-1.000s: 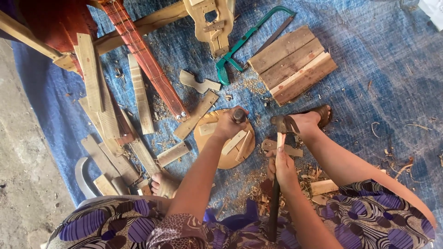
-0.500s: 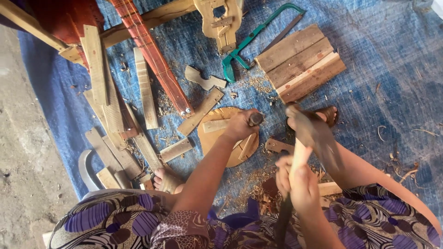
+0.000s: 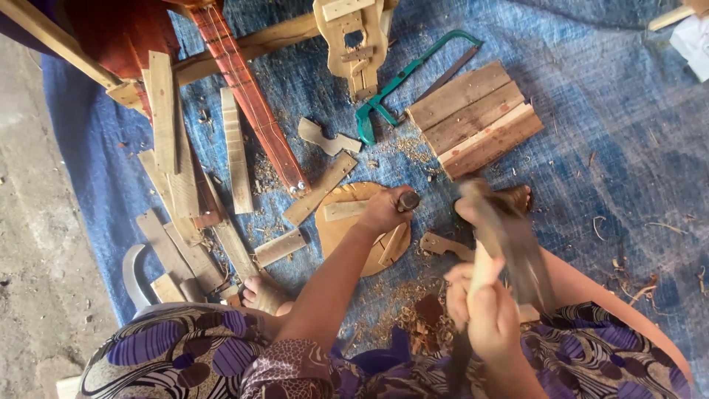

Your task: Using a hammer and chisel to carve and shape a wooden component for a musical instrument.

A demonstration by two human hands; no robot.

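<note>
My left hand [image 3: 382, 212] grips a chisel with a dark handle end [image 3: 408, 199], set down on a round wooden disc [image 3: 347, 240] that lies on the blue tarp. My right hand [image 3: 484, 307] is closed on the shaft of a mallet [image 3: 509, 236]. The mallet is raised and blurred, to the right of the chisel. Small cut wood pieces [image 3: 437, 244] lie between the two hands. My right foot in a brown sandal [image 3: 517, 198] rests beside the disc, and my bare left foot [image 3: 262, 295] is at its lower left.
A green hacksaw [image 3: 399, 96] and a stack of planks [image 3: 473, 122] lie beyond the disc. A long red-brown carved piece [image 3: 251, 103], several wood strips [image 3: 235, 155] and a curved blade [image 3: 135, 275] are to the left. Shavings [image 3: 402, 310] cover the blue tarp [image 3: 605, 148]. Bare concrete [image 3: 37, 244] borders it on the left.
My right hand has lifted the mallet up and toward the camera, and it is now blurred. My left hand has stayed on the chisel at the disc.
</note>
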